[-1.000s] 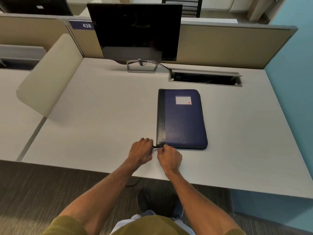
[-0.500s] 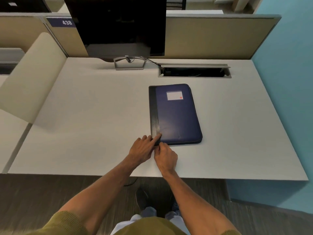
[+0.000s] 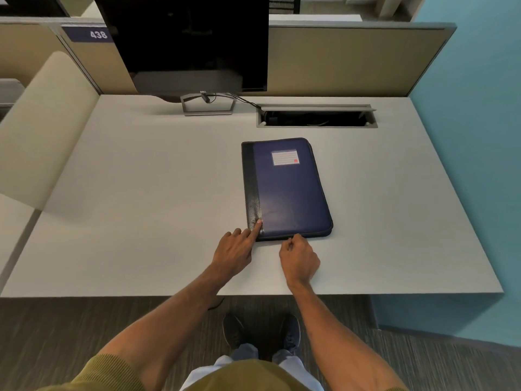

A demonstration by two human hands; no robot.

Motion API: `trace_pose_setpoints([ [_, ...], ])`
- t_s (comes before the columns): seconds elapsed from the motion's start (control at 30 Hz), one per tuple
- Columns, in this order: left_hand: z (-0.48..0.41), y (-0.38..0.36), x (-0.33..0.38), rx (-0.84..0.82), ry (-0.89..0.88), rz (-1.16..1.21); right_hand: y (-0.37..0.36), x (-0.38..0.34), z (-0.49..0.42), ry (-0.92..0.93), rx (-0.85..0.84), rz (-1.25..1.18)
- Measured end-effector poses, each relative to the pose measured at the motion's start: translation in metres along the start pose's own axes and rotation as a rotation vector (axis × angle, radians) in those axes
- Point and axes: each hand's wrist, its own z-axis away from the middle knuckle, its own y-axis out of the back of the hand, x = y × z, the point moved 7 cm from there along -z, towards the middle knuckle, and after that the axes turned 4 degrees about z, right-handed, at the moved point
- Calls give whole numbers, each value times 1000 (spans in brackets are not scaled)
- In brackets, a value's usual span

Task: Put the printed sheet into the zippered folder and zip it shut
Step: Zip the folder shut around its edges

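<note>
Your right hand (image 3: pixel 299 256) has slid rightward along the near edge of the zippered folder (image 3: pixel 286 190) since a second ago, when both hands were bunched at the near-left corner; it is now curled with thumb and forefinger pinched at that edge, most likely on the zipper pull, though the pull itself is too small to make out. Your left hand (image 3: pixel 235 249) has opened out from its earlier closed grip, fingers loosely spread, index fingertip pressing the black spine strip at the near-left corner to pin the folder down. That reads as the zipper being in travel along the near side, but you cannot tell from here whether it is opening or closing. The folder lies flat and closed on the surface (image 3: pixel 141 193), label up, to the right of centre and well in front of the monitor (image 3: pixel 186 40). No printed sheet is in sight anywhere, and what the folder holds cannot be seen. The cable tray (image 3: pixel 317 118) behind stands open, cables inside.
</note>
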Motion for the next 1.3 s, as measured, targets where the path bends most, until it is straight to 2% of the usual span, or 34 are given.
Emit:
trace_pose_setpoints([
  [0.23,-1,3,-6,22,5,3,9,14,-8,65,7,76],
  [0.47,-9,1,-1,1,14,72,-12,-38,20,212,-70,41],
  [0.87,-4,4,-28,16,95,106,30,46,-26,-32,74,48],
  [1.07,-2,4,-44,80,108,71,38,60,-36,69,60,108],
  [1.2,-3,3,-48,116,129,62,44,58,-39,73,85,-33],
  [1.3,-2,4,-46,128,190,109,43,57,-46,87,29,-136],
])
